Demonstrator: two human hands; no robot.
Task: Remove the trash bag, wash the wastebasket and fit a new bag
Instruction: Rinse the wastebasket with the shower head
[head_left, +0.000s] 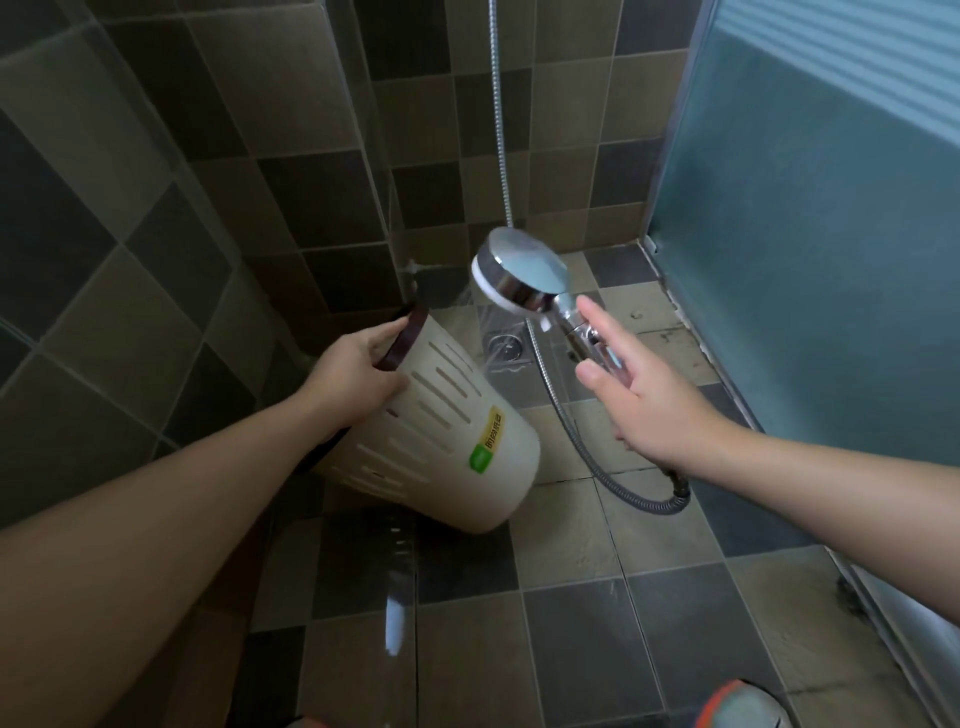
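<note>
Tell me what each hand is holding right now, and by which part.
Left hand grips the wastebasket by its dark rim. Right hand holds the shower head by its handle, fingers mostly straight; the exact grip is unclear.
</note>
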